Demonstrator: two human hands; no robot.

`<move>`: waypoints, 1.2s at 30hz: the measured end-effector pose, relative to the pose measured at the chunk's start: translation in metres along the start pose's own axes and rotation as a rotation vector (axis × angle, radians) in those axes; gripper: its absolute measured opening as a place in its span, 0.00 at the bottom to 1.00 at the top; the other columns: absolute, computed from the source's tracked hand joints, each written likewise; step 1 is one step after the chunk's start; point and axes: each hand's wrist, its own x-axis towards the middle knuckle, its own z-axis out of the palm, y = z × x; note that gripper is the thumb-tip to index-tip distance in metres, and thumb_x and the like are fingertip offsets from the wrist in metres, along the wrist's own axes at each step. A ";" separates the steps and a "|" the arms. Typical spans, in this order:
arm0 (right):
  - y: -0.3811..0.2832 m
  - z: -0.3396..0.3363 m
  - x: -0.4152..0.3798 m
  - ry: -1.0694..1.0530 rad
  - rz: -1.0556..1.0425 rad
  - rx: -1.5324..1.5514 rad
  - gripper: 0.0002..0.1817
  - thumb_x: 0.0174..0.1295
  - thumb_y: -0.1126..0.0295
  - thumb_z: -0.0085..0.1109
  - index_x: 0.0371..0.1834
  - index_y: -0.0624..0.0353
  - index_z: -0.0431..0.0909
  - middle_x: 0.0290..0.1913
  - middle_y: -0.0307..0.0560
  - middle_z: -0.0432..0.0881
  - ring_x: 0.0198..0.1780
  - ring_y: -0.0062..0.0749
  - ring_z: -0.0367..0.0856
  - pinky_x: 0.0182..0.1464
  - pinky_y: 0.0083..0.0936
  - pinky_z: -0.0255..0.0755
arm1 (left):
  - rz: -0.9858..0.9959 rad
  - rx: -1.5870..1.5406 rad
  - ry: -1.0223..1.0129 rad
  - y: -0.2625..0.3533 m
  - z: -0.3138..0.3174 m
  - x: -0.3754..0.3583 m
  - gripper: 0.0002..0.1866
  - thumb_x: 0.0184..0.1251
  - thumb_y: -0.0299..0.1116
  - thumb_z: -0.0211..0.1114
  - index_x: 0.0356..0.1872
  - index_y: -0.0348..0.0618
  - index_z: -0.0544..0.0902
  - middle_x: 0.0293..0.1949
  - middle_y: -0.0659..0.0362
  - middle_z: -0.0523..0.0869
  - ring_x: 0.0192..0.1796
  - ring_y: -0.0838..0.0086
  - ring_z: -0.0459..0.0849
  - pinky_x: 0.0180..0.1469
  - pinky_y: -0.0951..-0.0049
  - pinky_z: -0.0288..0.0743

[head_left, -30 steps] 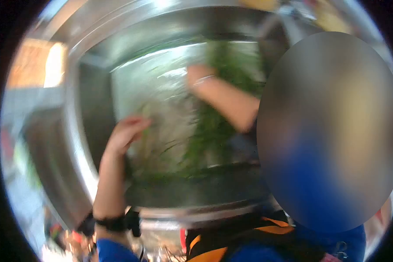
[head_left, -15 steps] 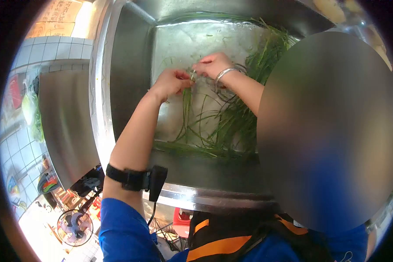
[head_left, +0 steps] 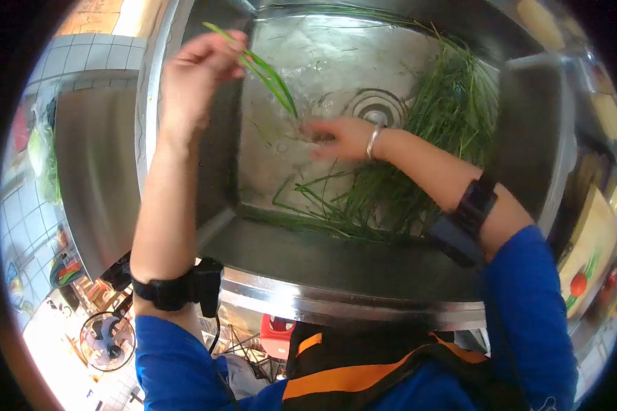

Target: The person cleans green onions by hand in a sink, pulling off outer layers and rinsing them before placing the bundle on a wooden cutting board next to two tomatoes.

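Note:
My left hand [head_left: 200, 72] is raised at the upper left wall of the steel sink [head_left: 308, 312], its fingers pinched on a few long, flat green leaves that look like garlic chives [head_left: 274, 83]. The leaves slant down to the right, and their lower ends come close to my right hand [head_left: 346, 137]. That hand is low over the sink floor, blurred by motion, with thumb and fingers apart and nothing visible between them. A heap of the same greens [head_left: 459, 103] lies along the right side and front of the sink.
A round drain [head_left: 377, 113] shows in the shallow water beyond my right hand. Left of the sink are a steel panel [head_left: 96, 171] and a bagged green vegetable [head_left: 44, 161]. A fan [head_left: 108, 340] stands lower left. A board with a vegetable picture [head_left: 589, 253] is at right.
My left hand has moved up and left with the leaves, away from my right hand. My right hand has shifted slightly down and its fingers have parted. The drain has come into view.

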 end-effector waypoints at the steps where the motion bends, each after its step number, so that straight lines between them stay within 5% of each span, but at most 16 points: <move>1: 0.002 -0.004 -0.008 -0.193 -0.155 -0.691 0.19 0.46 0.60 0.56 0.41 0.57 0.72 0.44 0.43 0.71 0.43 0.31 0.70 0.40 0.28 0.66 | 0.018 0.002 0.059 0.021 -0.005 -0.004 0.04 0.53 0.28 0.58 0.27 0.40 0.79 0.36 0.58 0.79 0.33 0.77 0.78 0.35 0.78 0.72; 2: 0.004 -0.004 -0.018 -0.387 -0.311 -1.378 0.17 0.44 0.65 0.56 0.40 0.54 0.73 0.47 0.41 0.70 0.48 0.33 0.68 0.44 0.34 0.65 | 0.064 0.069 0.102 0.039 -0.012 -0.007 0.04 0.53 0.28 0.58 0.27 0.40 0.79 0.36 0.58 0.79 0.35 0.76 0.78 0.38 0.77 0.72; 5: -0.034 -0.003 -0.046 -0.561 -0.095 -1.755 0.17 0.38 0.69 0.55 0.37 0.53 0.75 0.45 0.42 0.71 0.51 0.34 0.66 0.44 0.32 0.65 | 0.146 0.112 0.220 0.070 -0.033 -0.021 0.06 0.54 0.26 0.57 0.31 0.36 0.78 0.38 0.55 0.79 0.36 0.76 0.78 0.41 0.77 0.71; 8: -0.039 -0.030 -0.061 -0.519 0.372 -1.753 0.13 0.41 0.67 0.57 0.33 0.52 0.77 0.44 0.42 0.72 0.49 0.34 0.68 0.43 0.32 0.66 | 0.194 0.089 0.221 0.069 -0.050 -0.037 0.06 0.54 0.25 0.56 0.31 0.35 0.78 0.36 0.55 0.80 0.35 0.77 0.78 0.40 0.79 0.71; 9: -0.048 -0.035 -0.061 -0.543 0.539 -1.777 0.11 0.42 0.66 0.57 0.32 0.52 0.77 0.42 0.42 0.73 0.47 0.34 0.69 0.43 0.33 0.66 | 0.065 0.040 0.165 0.065 -0.053 -0.042 0.06 0.54 0.25 0.56 0.31 0.36 0.78 0.34 0.56 0.80 0.34 0.78 0.78 0.38 0.80 0.70; 13: -0.086 -0.039 -0.055 -0.536 0.541 -1.807 0.10 0.45 0.65 0.55 0.32 0.52 0.77 0.36 0.44 0.76 0.42 0.37 0.72 0.41 0.32 0.67 | -0.337 0.318 -0.242 0.040 -0.053 -0.052 0.08 0.50 0.27 0.58 0.33 0.40 0.78 0.28 0.63 0.79 0.29 0.83 0.74 0.33 0.84 0.66; 15: -0.100 -0.024 -0.043 -0.168 0.114 -1.475 0.10 0.47 0.64 0.54 0.33 0.52 0.76 0.34 0.48 0.77 0.39 0.40 0.74 0.39 0.32 0.68 | -0.471 0.275 -0.303 0.022 -0.036 -0.055 0.07 0.50 0.28 0.56 0.32 0.40 0.77 0.26 0.64 0.77 0.29 0.83 0.73 0.32 0.84 0.66; 17: -0.091 -0.003 -0.023 0.042 -0.013 -1.286 0.12 0.48 0.61 0.54 0.33 0.53 0.76 0.33 0.50 0.76 0.36 0.42 0.74 0.36 0.32 0.69 | -0.524 0.280 -0.319 -0.002 -0.021 -0.052 0.05 0.53 0.28 0.54 0.32 0.42 0.74 0.30 0.63 0.76 0.34 0.81 0.74 0.36 0.83 0.67; 22: -0.039 0.030 0.031 0.009 0.155 -0.956 0.12 0.48 0.62 0.55 0.30 0.59 0.75 0.29 0.48 0.78 0.29 0.37 0.76 0.32 0.27 0.69 | -0.657 0.073 -0.025 -0.044 0.013 -0.069 0.09 0.52 0.25 0.51 0.35 0.35 0.71 0.24 0.59 0.72 0.25 0.76 0.73 0.24 0.77 0.65; 24: -0.028 0.038 0.035 -0.053 0.412 -0.233 0.08 0.48 0.65 0.56 0.29 0.57 0.75 0.29 0.40 0.79 0.28 0.26 0.76 0.27 0.19 0.67 | -0.896 -0.286 0.095 -0.048 0.015 -0.077 0.11 0.51 0.24 0.53 0.37 0.36 0.68 0.24 0.60 0.70 0.24 0.75 0.72 0.21 0.76 0.63; 27: -0.026 0.037 0.029 -0.204 0.452 0.126 0.07 0.47 0.67 0.58 0.29 0.54 0.75 0.28 0.34 0.78 0.28 0.18 0.74 0.24 0.13 0.64 | -0.922 -0.323 0.078 -0.059 0.008 -0.085 0.12 0.50 0.24 0.55 0.38 0.37 0.66 0.24 0.60 0.70 0.23 0.76 0.71 0.21 0.76 0.62; 34: -0.054 0.021 0.012 -0.032 0.397 0.267 0.10 0.46 0.68 0.59 0.33 0.54 0.73 0.30 0.35 0.77 0.29 0.17 0.74 0.26 0.13 0.63 | -0.753 -0.351 0.242 -0.031 0.017 -0.089 0.12 0.51 0.26 0.57 0.38 0.38 0.70 0.29 0.60 0.74 0.30 0.76 0.73 0.26 0.79 0.60; 36: -0.061 0.017 0.008 -0.025 0.337 0.283 0.11 0.46 0.67 0.59 0.33 0.54 0.73 0.31 0.35 0.77 0.30 0.17 0.73 0.27 0.13 0.62 | -0.720 -0.323 0.041 -0.026 0.021 -0.088 0.12 0.52 0.28 0.59 0.39 0.40 0.71 0.32 0.62 0.76 0.34 0.78 0.75 0.27 0.81 0.59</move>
